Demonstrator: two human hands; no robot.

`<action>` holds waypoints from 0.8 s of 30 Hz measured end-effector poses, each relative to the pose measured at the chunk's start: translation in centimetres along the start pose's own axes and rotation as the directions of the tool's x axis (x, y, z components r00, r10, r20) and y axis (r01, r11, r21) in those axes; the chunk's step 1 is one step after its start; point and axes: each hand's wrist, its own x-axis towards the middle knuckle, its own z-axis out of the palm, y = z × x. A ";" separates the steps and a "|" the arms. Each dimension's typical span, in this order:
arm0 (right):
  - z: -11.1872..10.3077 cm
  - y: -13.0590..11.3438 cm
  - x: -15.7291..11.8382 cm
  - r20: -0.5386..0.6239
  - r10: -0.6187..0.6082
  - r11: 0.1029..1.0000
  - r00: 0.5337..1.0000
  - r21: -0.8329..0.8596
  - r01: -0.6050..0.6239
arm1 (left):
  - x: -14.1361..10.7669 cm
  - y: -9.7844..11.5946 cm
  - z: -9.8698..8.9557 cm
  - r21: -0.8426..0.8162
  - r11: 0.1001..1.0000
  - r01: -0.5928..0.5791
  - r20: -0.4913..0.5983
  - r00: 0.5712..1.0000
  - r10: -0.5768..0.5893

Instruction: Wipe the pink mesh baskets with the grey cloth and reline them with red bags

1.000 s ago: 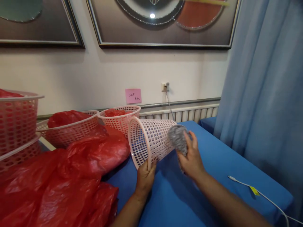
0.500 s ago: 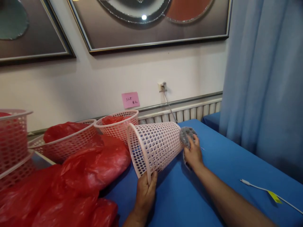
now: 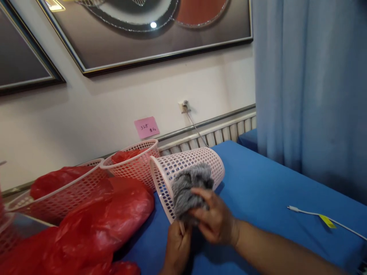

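Observation:
A pink perforated basket (image 3: 216,162) lies tilted on its side above the blue surface, its open rim facing left. My left hand (image 3: 177,242) grips the lower part of that rim, thumb and fingers closed on it. My right hand (image 3: 213,217) holds a fluffy grey cloth (image 3: 190,187) against the near side of the basket, close to the rim and just above my left hand. The cloth hides part of the basket wall.
Red plastic bags (image 3: 106,217) lie at the left. Behind them stand pink baskets (image 3: 143,168) with red bags inside. A white cable (image 3: 309,214) with a yellow tag crosses the blue surface (image 3: 258,191) at right. A blue curtain (image 3: 286,95) hangs behind.
My right hand has brought the grey cloth from the basket's base leftward and nearer, to the side by the rim. The view has shifted to the right.

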 end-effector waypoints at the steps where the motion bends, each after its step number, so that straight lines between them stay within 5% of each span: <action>1: -0.2 1.7 0.2 -0.054 0.134 0.991 0.989 -0.018 -0.136 | 0.1 0.3 0.0 -0.004 1.000 0.010 0.020 1.000 -0.010; 3: -0.5 5.7 0.4 -0.201 0.439 0.889 0.876 -0.043 -0.455 | 0.4 1.2 0.1 -0.013 0.999 0.031 0.068 0.997 -0.030; 5: -0.7 8.9 0.5 -0.325 0.643 0.729 0.693 -0.014 -0.684 | 0.7 2.1 0.3 -0.007 1.000 0.027 0.117 0.993 -0.026; 7: -0.7 9.9 0.3 -0.374 0.666 0.695 0.646 -0.005 -0.719 | 0.8 2.6 0.4 0.010 1.000 0.001 0.166 0.986 -0.003; 9: -0.5 8.2 -0.2 -0.348 0.574 0.783 0.741 -0.031 -0.621 | 0.7 2.4 0.5 0.020 0.999 -0.028 0.199 0.980 0.024; 12: -0.1 2.9 -0.9 -0.164 0.223 0.973 0.961 -0.017 -0.229 | 0.3 0.9 0.4 0.009 0.999 -0.047 0.189 0.981 0.045; 15: -0.2 -0.4 -1.0 -0.047 -0.092 0.992 0.995 0.078 0.096 | 0.1 -0.4 0.3 -0.019 0.998 -0.059 0.150 0.987 0.061; 18: -0.8 1.9 -0.2 -0.097 0.118 0.993 0.988 0.013 -0.117 | 0.4 0.2 0.3 -0.013 0.999 -0.052 0.193 0.980 0.054; 19: -1.0 3.6 0.1 -0.155 0.268 0.962 0.951 -0.020 -0.274 | 0.6 0.7 0.4 0.001 0.999 -0.041 0.213 0.976 0.040; 21: -1.5 7.4 0.7 -0.301 0.561 0.805 0.771 -0.017 -0.593 | 0.9 1.8 0.5 0.028 0.999 -0.022 0.247 0.969 0.014; 23: -1.9 9.8 0.9 -0.389 0.706 0.656 0.591 0.045 -0.754 | 1.1 2.5 0.6 0.047 0.999 -0.026 0.284 0.959 0.012; 24: -2.0 10.1 0.8 -0.408 0.719 0.634 0.563 0.054 -0.771 | 1.1 2.6 0.7 0.059 0.997 -0.043 0.302 0.953 0.023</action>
